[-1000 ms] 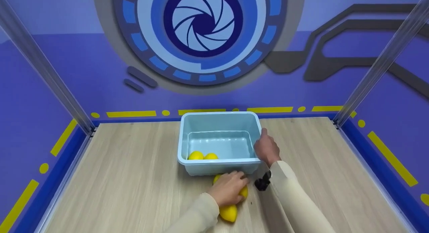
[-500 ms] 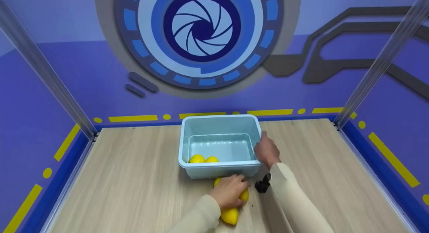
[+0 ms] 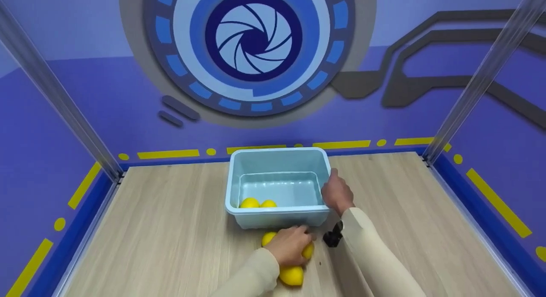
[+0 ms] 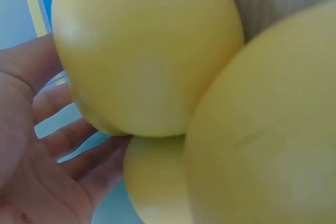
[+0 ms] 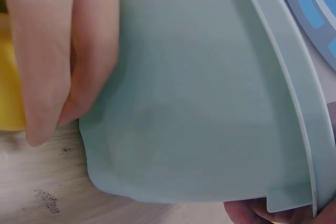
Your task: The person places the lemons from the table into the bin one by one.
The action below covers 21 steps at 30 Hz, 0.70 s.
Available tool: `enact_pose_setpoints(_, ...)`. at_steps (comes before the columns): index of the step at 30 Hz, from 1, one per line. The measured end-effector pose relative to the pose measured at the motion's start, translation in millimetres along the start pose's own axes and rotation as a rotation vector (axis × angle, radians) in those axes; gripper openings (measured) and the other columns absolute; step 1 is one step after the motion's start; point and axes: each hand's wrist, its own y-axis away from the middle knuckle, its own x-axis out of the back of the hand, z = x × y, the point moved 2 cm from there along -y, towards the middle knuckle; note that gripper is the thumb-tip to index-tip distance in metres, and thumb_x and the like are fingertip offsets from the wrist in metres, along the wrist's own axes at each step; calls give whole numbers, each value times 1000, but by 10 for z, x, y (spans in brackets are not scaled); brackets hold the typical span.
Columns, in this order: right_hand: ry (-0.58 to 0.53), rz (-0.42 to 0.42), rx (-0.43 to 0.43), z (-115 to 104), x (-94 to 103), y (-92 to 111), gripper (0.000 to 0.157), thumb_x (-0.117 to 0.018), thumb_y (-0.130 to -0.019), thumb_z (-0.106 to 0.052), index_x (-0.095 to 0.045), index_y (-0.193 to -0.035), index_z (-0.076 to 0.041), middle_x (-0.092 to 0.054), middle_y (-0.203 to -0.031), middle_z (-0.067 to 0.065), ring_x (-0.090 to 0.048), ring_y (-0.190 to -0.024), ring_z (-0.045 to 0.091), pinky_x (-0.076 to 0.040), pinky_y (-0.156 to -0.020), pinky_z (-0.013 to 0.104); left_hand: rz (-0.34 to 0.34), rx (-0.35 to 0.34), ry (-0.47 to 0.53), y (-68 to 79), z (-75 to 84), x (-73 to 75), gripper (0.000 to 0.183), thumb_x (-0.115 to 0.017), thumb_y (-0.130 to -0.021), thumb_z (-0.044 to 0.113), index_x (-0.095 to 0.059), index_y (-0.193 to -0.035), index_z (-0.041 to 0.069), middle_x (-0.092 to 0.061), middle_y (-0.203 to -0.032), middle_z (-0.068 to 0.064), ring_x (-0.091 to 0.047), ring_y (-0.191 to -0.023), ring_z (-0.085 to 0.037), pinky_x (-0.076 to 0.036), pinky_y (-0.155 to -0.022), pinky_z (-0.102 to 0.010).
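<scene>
Left hand (image 3: 289, 246) grasps a lemon (image 3: 308, 250); best lift gently, lest other lemons (image 3: 292, 276) roll, while right hand (image 3: 337, 193) grips the tub (image 3: 277, 220).

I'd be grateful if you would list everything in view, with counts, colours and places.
Table: one, pale wood-grain, across the lower head view
Bin: one, light blue, far middle of the table
Lemons inside: two visible, yellow, near-left part of the bin
Loose lemons: three visible, yellow, in front of the bin
Walls: three, purple-blue with printed shapes, behind and either side
Corner posts: two, greyish, back corners
Black fitting: one, black, beside the right sleeve
Sleeves: two, cream, on both forearms
Left hand: one, bare, over the loose lemons
Right hand: one, bare, holding the bin's right rim
</scene>
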Motion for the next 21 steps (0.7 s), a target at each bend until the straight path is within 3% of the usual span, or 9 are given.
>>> enact_pose_setpoints(11,-16,-24,-23,-10,5,7,60,-35,-101,-12,-7,-154,-10,-35,-152,19,-40,-137,38,-32,-112,57,-18,-3,24,-37,-5,-35,50,-81,-74,39,-65,-120,26,-60,-111,4,-55,-88,-11,-52,-87,-28)
enact_pose_setpoints(21,15,-16,-10,-1,8,-24,57,-36,-100,-12,-13,-152,-9,-42,-147,20,-45,-133,37,-35,-111,56,-28,-25,6,-65,10,-55,46,-79,-77,38,-65,-119,24,-61,-112,2,-57,-91,-13,-53,-87,-29)
